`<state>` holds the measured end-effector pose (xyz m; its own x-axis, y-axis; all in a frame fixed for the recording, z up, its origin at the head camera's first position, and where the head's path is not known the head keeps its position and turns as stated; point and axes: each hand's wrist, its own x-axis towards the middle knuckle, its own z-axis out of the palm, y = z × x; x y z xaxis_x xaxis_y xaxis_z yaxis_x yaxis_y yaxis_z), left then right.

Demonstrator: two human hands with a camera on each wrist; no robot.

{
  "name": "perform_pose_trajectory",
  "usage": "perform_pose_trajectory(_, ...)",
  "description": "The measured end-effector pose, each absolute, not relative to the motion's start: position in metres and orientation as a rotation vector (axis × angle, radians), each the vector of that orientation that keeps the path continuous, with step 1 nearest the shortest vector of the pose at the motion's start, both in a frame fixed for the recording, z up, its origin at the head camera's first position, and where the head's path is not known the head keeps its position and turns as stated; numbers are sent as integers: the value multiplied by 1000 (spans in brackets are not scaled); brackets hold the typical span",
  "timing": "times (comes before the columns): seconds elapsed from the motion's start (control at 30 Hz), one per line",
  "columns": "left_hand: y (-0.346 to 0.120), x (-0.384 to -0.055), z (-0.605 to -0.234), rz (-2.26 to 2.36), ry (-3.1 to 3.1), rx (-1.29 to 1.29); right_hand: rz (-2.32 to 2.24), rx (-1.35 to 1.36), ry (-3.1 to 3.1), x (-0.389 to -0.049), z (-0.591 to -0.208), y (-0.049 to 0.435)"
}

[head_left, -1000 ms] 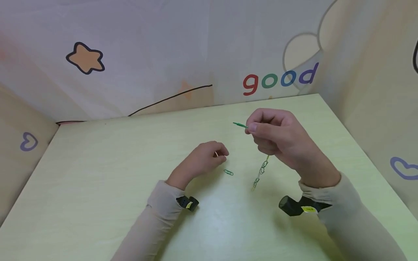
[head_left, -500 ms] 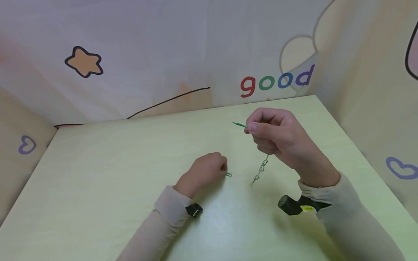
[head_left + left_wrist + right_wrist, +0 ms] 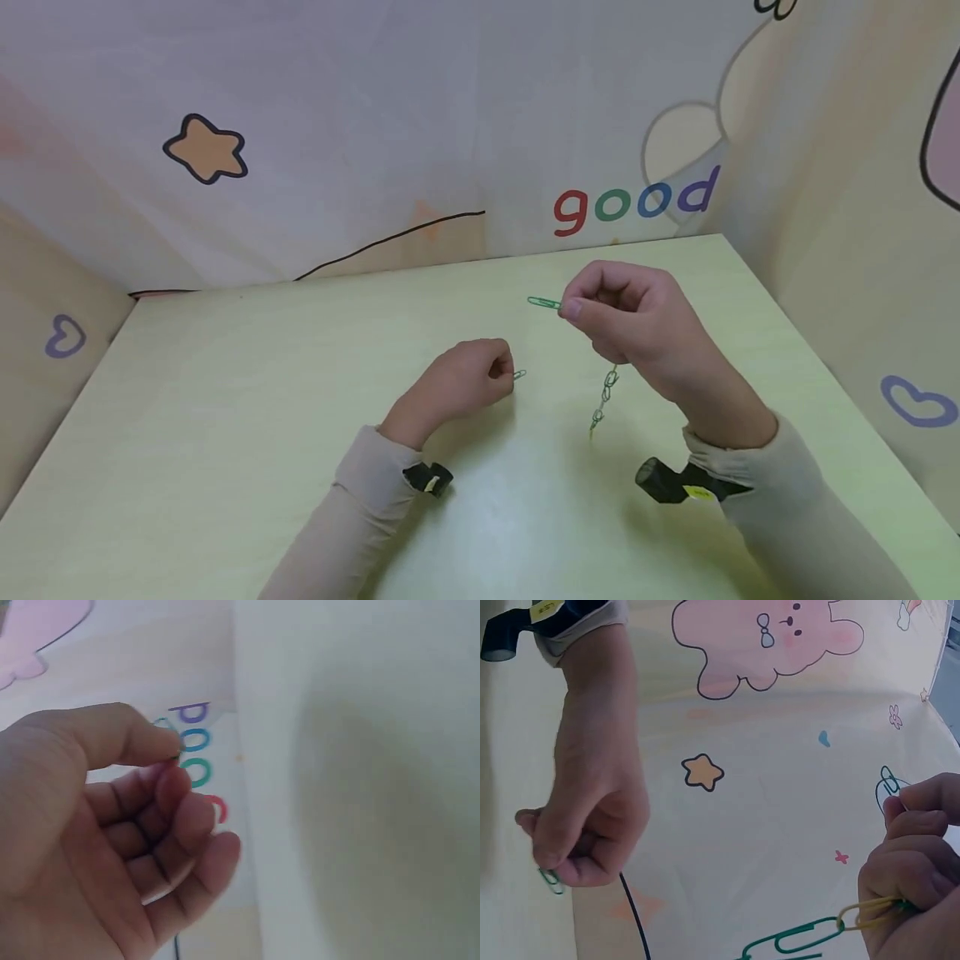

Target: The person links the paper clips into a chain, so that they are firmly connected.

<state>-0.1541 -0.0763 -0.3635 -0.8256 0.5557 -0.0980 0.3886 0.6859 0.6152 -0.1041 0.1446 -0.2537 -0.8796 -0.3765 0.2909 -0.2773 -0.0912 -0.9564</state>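
My left hand [image 3: 461, 379] pinches a small green paperclip [image 3: 519, 375] between thumb and forefinger, just over the table. In the right wrist view this paperclip [image 3: 552, 881] pokes out below the fingertips. Higher and to the right, my right hand [image 3: 633, 317] pinches another green paperclip [image 3: 543, 302] that points left. From beneath its curled fingers hangs a chain of paperclips [image 3: 606, 390]. Up close in the right wrist view, a yellow paperclip [image 3: 868, 906] leaves the fingers and links to a green paperclip [image 3: 799, 935]. The rest of the chain inside the hand is hidden.
The pale table [image 3: 225, 417] meets a printed cloth [image 3: 360, 108] along its back edge, and more cloth rises at both sides. Black cameras are strapped at the left wrist [image 3: 429, 478] and the right wrist [image 3: 663, 481].
My left hand has closed on the paperclip that lay on the table and lifted it slightly. My right hand has stayed nearly in place, its green paperclip now turned to show its loop.
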Motion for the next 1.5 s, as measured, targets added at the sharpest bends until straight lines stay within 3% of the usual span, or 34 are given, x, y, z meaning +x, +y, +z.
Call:
perform_pose_trajectory(0.3,-87,-143,-324,1473,2580,745,-1972,-723,2425,-94,-252,141)
perform_pose_trajectory(0.67,-88,-118,-285,1986,2479,1010,-1951,-771,2483,-91,-253,138)
perform_pose_trajectory(1.17,-84,-112,-277,2018,2560,1481,-1965,-816,2499,-88,-252,133)
perform_pose_trajectory(1.5,-82,-110,-278,1768,2708,1664,-1952,-819,2443,-86,-254,130)
